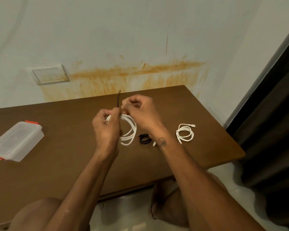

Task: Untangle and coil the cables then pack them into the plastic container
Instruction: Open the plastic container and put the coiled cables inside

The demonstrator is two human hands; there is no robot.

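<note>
Your knees are sitting low in view, and above them your left hand (pixel 105 125) is pinching the white cable coil (pixel 128 130) together with a thin dark tie (pixel 118 100), while your right hand (pixel 138 110) is closing on the tie's other end, it seems. You are holding the coil just above the tabletop (pixel 65 147). Keep the loops stacked flat and twist the tie snug, not tight. A black cable (pixel 144 139) and a tied white cable (pixel 184 133) are lying right; the closed container (pixel 15 140) is waiting far left.
</note>
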